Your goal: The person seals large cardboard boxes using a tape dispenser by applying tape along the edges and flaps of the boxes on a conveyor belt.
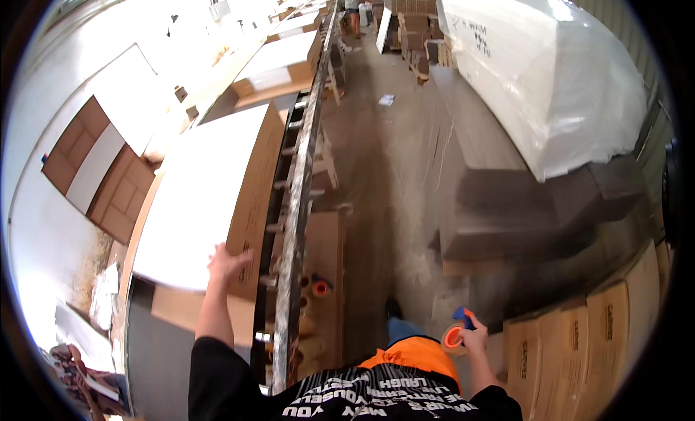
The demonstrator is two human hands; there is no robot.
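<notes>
My left hand (pixel 230 263) reaches over the near corner of a long carton (pixel 250 196) on the roller conveyor (pixel 288 276). Its fingers look spread and lie against the carton's edge. The carton has brown cardboard sides, a white sheet (pixel 192 196) across its top and a flap (pixel 184 309) at the near end. Low at my right side, my right hand (pixel 476 337) is closed round the handle of a tape dispenser (pixel 463 318). The dispenser is blue with an orange-cored tape roll.
Several white-topped cartons (pixel 279 62) line the conveyor ahead. A lower shelf (pixel 322 254) holds another tape dispenser (pixel 321 286). Right of the aisle stand a wrapped white stack (pixel 507 66), dark grey blocks (pixel 507 211) and brown cartons (pixel 565 348). People are at far end (pixel 353 8) and lower left (pixel 79 377).
</notes>
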